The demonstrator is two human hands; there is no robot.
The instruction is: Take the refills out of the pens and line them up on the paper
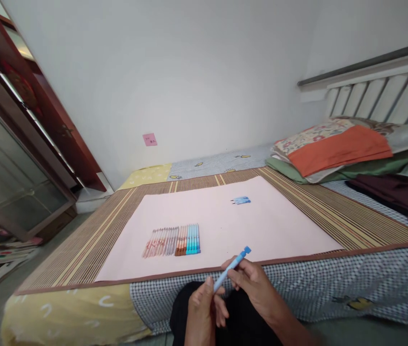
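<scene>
A light blue pen (pixel 226 275) with a darker blue end slants up and to the right between both my hands, above my lap. My left hand (pixel 204 302) pinches its lower end between thumb and fingertips, hiding that tip. Around the middle and upper part of the barrel, my right hand (pixel 254 283) is closed. Beyond the hands, a neat row of pens (pixel 172 240) lies on a pale pink sheet (pixel 218 226), running from pinkish and grey through brown to blue. A small group of blue pens (pixel 241 200) with dark points lies farther back on the sheet.
The sheet rests on a striped mat (pixel 99 230) over a bed with a checked cover (pixel 333 288). Folded bedding (pixel 341 149) and a dark maroon cloth (pixel 394 192) are at the right. A pink note (pixel 150 139) is on the wall; a door (pixel 42 96) stands left.
</scene>
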